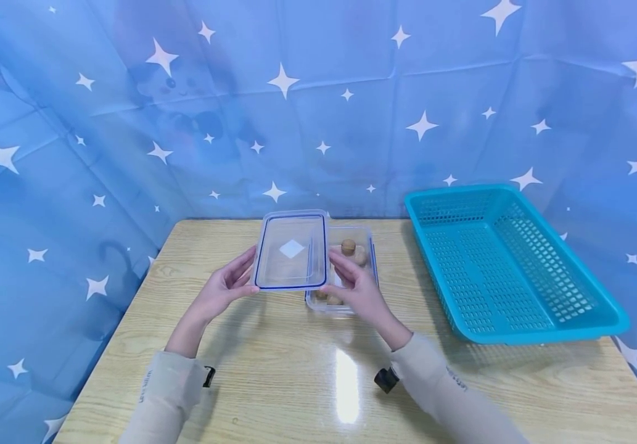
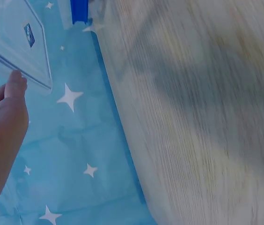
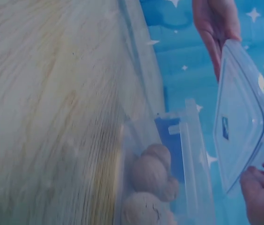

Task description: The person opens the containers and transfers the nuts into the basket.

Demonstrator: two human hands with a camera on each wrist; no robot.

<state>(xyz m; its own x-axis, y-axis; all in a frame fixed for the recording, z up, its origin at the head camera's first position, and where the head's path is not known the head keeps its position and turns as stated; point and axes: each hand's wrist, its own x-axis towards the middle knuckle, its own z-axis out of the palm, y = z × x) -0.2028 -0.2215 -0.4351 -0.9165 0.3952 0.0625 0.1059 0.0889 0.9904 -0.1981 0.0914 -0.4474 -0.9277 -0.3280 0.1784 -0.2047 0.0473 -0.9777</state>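
A clear plastic lid (image 1: 291,262) with a blue seal round its edge and a pale diamond label is held up between both hands. My left hand (image 1: 228,285) grips its left edge, thumb at the near corner. At the opposite edge my right hand (image 1: 356,287) pinches the lid between thumb and fingers. Behind and below it on the table stands a clear plastic container (image 1: 372,259), partly covered by the lid and right hand in the head view. Several round brown walnuts (image 3: 149,173) lie inside the container, which has blue along its side.
A turquoise perforated basket (image 1: 496,277) sits at the right of the wooden table (image 1: 285,382). Blue cloth (image 1: 318,123) with white stars hangs along the table's back and left sides.
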